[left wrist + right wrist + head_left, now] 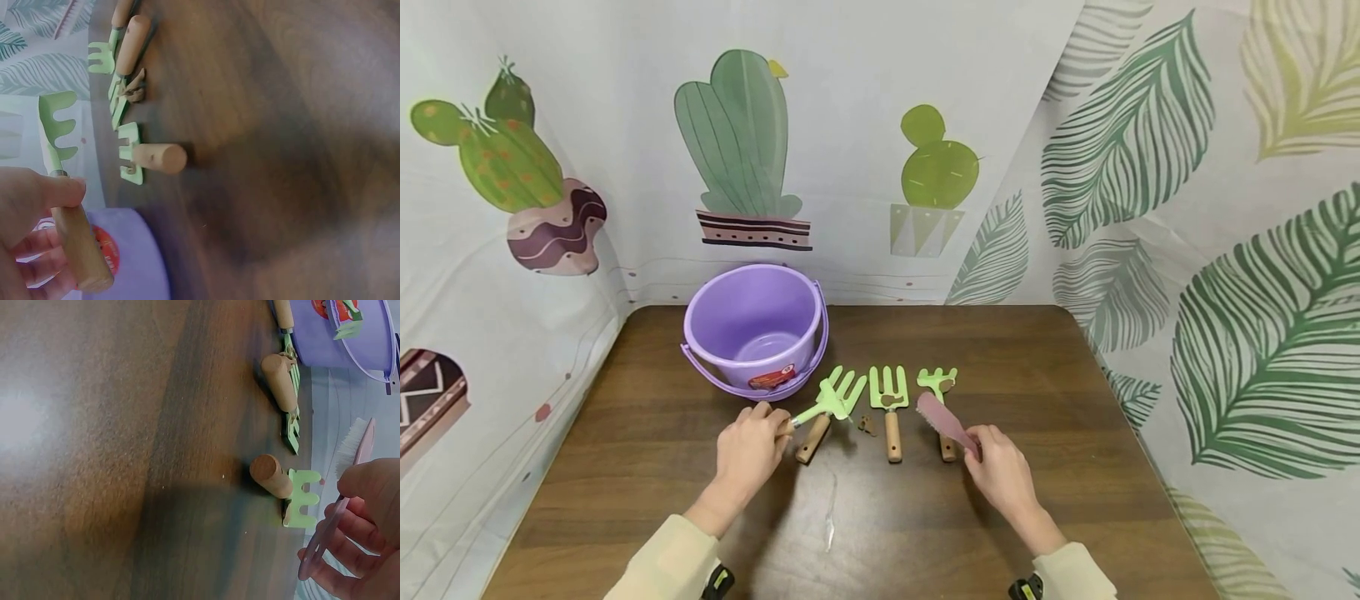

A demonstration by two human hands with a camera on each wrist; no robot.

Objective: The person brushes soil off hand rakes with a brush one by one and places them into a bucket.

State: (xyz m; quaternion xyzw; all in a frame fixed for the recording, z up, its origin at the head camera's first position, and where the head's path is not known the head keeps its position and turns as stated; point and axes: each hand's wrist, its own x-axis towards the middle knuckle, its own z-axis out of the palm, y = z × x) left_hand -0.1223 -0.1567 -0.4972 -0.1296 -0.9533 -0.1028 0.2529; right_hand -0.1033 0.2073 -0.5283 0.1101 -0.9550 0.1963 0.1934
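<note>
My left hand (748,446) grips the wooden handle of a small green garden rake (59,125), thumb laid along it in the left wrist view. In the head view its head overlaps a green hand fork (814,439) lying on the table. In my right hand (1003,471) is a pink brush (365,440) with white bristles, held by its handle. The brush head hangs over another green rake (947,450) with a wooden handle. Between the two sides lies a second green fork (892,433). Brown scraps (867,425) sit beside it, and similar brown bits lie on the tool heads.
A purple bucket (752,315) with a red label stands at the back left of the brown wooden table (1000,350), its handle folded down. Behind hangs a cloth (850,125) printed with cacti and leaves. A pale glossy streak (830,533) marks the near table surface.
</note>
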